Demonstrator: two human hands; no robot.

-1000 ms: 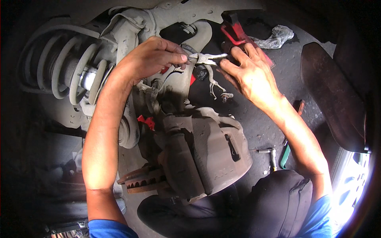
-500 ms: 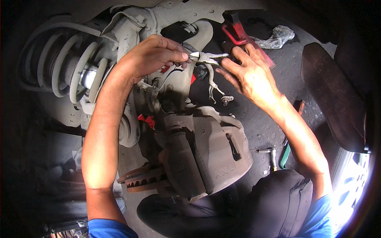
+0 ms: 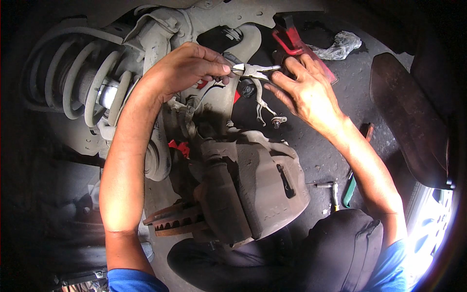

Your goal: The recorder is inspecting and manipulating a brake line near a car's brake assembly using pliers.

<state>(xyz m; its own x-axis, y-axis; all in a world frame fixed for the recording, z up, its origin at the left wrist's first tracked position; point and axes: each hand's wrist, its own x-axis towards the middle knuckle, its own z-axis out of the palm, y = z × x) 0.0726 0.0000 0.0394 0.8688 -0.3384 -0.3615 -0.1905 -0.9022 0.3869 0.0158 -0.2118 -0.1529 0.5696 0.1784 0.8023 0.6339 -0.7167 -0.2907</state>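
Observation:
Silver pliers (image 3: 252,71) lie level between my hands, jaws pointing left. My right hand (image 3: 307,90) is wrapped around their handles, with the fingers curled. At the jaws, the thumb and fingers of my left hand (image 3: 194,70) are pinched together; whatever is between them is hidden or too small to make out. A dark strip (image 3: 232,57) shows just above the left fingertips. Below the pliers hangs a thin, bent metal bracket (image 3: 262,104) with a bolt end (image 3: 277,121). The brake caliper (image 3: 258,190) sits nearer to me, beside the rusty brake disc (image 3: 177,221).
A coil spring (image 3: 80,80) and suspension arm are at the left. A red jack stand (image 3: 301,46) and crumpled clear plastic (image 3: 343,45) lie at the far right. On the floor rest a ratchet (image 3: 335,195) and a green-handled tool (image 3: 349,192). A wheel (image 3: 433,219) stands at right.

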